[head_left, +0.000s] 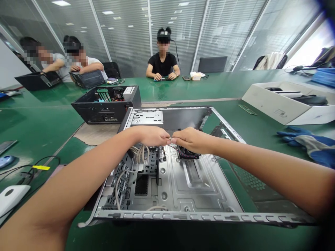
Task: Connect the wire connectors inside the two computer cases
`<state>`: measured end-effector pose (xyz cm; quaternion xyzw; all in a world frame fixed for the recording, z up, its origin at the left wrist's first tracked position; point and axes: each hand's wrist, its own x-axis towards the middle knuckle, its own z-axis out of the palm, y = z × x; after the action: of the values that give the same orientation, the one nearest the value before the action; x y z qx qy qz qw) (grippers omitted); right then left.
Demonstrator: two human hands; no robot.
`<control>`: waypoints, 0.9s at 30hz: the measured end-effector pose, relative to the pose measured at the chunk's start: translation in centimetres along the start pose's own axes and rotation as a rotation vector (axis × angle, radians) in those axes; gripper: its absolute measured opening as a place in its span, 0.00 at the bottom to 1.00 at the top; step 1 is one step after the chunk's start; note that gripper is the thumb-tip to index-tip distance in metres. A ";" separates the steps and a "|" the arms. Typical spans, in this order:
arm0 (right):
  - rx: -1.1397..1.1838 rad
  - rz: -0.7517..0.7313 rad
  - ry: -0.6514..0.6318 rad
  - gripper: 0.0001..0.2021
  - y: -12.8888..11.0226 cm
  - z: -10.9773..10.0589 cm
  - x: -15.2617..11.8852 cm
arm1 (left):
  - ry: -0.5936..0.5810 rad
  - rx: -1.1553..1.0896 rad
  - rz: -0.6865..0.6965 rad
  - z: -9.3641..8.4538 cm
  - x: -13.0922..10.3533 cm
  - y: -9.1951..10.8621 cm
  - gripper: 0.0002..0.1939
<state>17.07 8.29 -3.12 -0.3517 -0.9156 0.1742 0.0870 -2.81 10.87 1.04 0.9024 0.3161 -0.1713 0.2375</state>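
An open silver computer case (206,188) lies on its side in front of me. Over its middle, the fingertips of my left hand (154,136) and my right hand (192,140) meet, both closed in a pinch. Between them is the end of a thin dark cable (176,149), mostly covered by the fingers. This cable runs down to a black fan (188,153) on the case floor, partly hidden under my right hand. Below my left hand, a bundle of grey-white cables (142,154) hangs beside the black drive bracket (151,164).
Behind stands another open black computer case (104,109) on cardboard (95,134). To the right are a white box (282,104), a green memory stick (247,109) and blue-grey gloves (311,143). A mouse (6,161) and cables lie left. Several people sit across the green table (183,91).
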 end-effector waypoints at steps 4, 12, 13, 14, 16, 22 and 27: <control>-0.131 0.073 -0.046 0.18 -0.4 0.2 0.0 | 0.002 0.021 -0.009 0.1 0.0 -0.2 0.16; -0.233 0.123 -0.055 0.16 -0.9 0.2 0.1 | -0.043 -0.130 -0.010 0.3 -0.1 -0.8 0.13; -0.232 0.127 -0.055 0.16 -0.9 0.2 0.1 | -0.040 -0.142 -0.011 0.4 -0.1 -0.8 0.13; -0.231 0.129 -0.057 0.17 -0.9 0.2 0.1 | -0.037 -0.150 -0.012 0.4 0.0 -0.8 0.13; -0.235 0.130 -0.060 0.17 -0.8 0.2 0.1 | -0.038 -0.166 -0.013 0.4 0.0 -0.8 0.12; -0.241 0.093 -0.049 0.17 -0.7 0.4 0.1 | -0.115 -0.301 -0.063 0.4 0.0 -0.6 0.10; -0.259 0.093 -0.045 0.16 -0.7 0.3 0.1 | -0.104 -0.276 -0.038 0.4 0.2 -0.8 0.09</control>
<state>16.45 7.80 -3.13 -0.3982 -0.9148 0.0662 0.0123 -3.24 11.26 0.38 0.8449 0.3410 -0.1772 0.3721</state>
